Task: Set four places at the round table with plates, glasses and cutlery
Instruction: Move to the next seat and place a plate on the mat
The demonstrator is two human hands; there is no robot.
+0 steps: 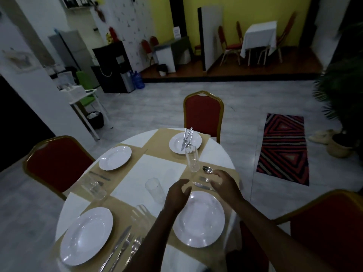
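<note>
The round table (157, 173) carries tan placemats and several white plates. The far plate (177, 143) has a bundle of cutlery (187, 138) lying on it. Next to the right-hand plate (199, 217) lie a spoon (208, 169), a fork (204, 179) and a knife (202, 185). My left hand (177, 195) hovers over that plate's far rim, fingers loosely spread, holding nothing. My right hand (224, 183) hangs over the fork and knife with relaxed fingers. A tall glass (192, 159) stands beyond the spoon. Other glasses stand at the middle (154, 188), the left (93, 188) and near my left forearm (141, 214).
Red chairs with gold frames stand at the far side (203, 114), the left (57, 163) and the near right (330, 228). The near left plate (86, 235) has cutlery (121, 249) beside it; the left plate (115, 157) has a knife (99, 176) nearby. A striped rug (283, 148) lies right.
</note>
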